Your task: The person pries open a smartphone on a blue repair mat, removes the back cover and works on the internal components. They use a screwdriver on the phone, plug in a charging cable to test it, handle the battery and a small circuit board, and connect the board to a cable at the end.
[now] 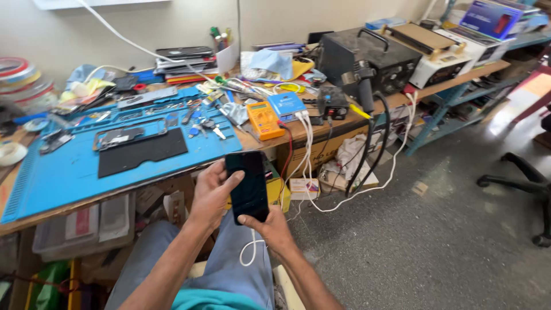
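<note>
A black smartphone (248, 185) with a dark screen is held upright over my lap, below the front edge of the workbench. My left hand (211, 194) wraps its left side, thumb resting on the screen. My right hand (271, 227) grips the phone's bottom end. A white cable (250, 250) loops down from the phone's bottom, between my hands.
A blue work mat (69, 169) with a black pad (143, 151), a phone frame and small tools covers the bench. An orange multimeter (264, 119), a blue box, a black station (367, 57) and white cables (307, 149) lie to the right. An office chair base (525, 181) stands at right.
</note>
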`<state>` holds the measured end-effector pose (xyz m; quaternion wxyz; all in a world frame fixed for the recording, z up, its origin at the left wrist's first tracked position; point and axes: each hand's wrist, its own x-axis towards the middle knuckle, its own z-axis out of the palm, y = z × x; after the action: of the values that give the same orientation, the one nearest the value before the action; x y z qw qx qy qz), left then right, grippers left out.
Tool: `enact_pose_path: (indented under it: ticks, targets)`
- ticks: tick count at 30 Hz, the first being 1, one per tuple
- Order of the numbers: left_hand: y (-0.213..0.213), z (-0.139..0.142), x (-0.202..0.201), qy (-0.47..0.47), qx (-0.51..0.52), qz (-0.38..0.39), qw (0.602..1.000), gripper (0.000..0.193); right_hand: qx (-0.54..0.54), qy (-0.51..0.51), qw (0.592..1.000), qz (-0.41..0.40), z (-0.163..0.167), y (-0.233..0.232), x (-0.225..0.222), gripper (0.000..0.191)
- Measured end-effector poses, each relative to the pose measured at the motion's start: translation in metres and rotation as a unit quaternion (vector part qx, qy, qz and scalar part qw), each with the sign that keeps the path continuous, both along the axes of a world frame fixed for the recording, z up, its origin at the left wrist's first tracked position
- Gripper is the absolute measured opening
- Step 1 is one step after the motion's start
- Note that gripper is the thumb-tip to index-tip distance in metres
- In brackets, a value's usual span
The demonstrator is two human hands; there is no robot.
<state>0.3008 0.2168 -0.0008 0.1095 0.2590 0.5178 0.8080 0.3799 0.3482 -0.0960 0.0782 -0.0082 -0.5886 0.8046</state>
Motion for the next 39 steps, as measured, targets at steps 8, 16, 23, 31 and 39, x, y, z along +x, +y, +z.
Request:
enact_pose_path:
  ticks: [8, 16, 23, 31, 39]
  targets:
    - [0.007, -0.005, 0.000, 0.000, 0.022, 0.002, 1.000, 0.028, -0.013, 0.009, 1.000, 0.007, -0.005, 0.006, 0.000, 0.025]
    - [0.006, -0.011, -0.003, -0.059, -0.002, -0.053, 0.997, 0.026, 0.015, 0.021, 1.000, 0.004, -0.003, 0.009, -0.002, 0.023]
    - [0.009, -0.019, -0.005, -0.091, 0.005, -0.046, 0.995, 0.020, -0.001, 0.015, 1.000, 0.014, -0.001, 0.010, -0.002, 0.021]
    - [0.007, -0.016, -0.001, -0.075, 0.007, -0.049, 0.996, 0.022, -0.004, 0.016, 1.000, 0.022, -0.005, 0.010, -0.002, 0.021]
    - [0.004, -0.008, -0.002, -0.054, 0.018, -0.022, 0.998, 0.023, 0.013, 0.008, 1.000, 0.017, -0.002, 0.009, -0.002, 0.022]
